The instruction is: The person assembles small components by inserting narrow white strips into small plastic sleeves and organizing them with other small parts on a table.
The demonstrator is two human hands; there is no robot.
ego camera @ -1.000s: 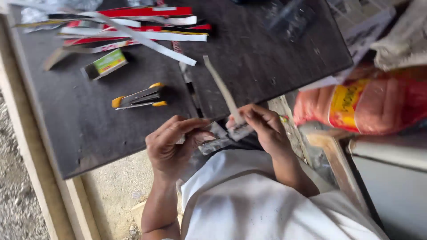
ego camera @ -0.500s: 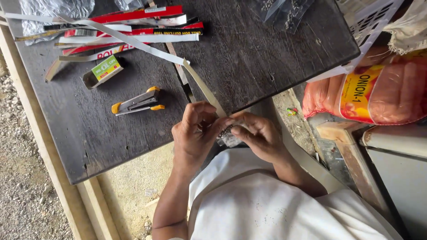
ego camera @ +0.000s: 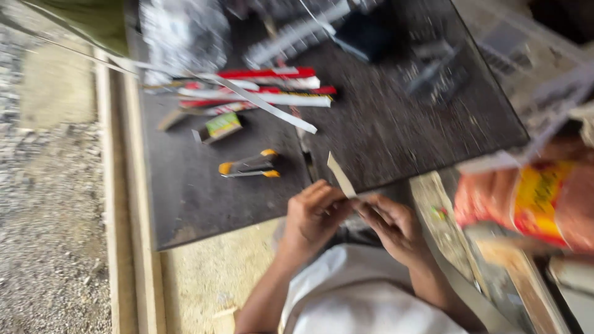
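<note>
My left hand [ego camera: 314,216] and my right hand [ego camera: 390,224] meet at the near edge of a dark work board [ego camera: 383,133], above my white-clad lap. Both pinch a thin pale strip [ego camera: 340,175] that sticks up and away from my fingers over the board's edge. A pair of orange-handled cutters [ego camera: 249,167] lies on the board just beyond my left hand. The picture is blurred by motion.
A bundle of red and white strips [ego camera: 260,89] and a small green-labelled box [ego camera: 221,126] lie farther back on the board. A crumpled silvery sheet [ego camera: 182,34] sits at the far edge. An orange-red plastic bag [ego camera: 526,201] lies to my right. Gravel ground is at the left.
The view has swung, so the board sits farther off and more gravel shows at the left. My hands stay together on the strip, whose free end now stands shorter above my fingers.
</note>
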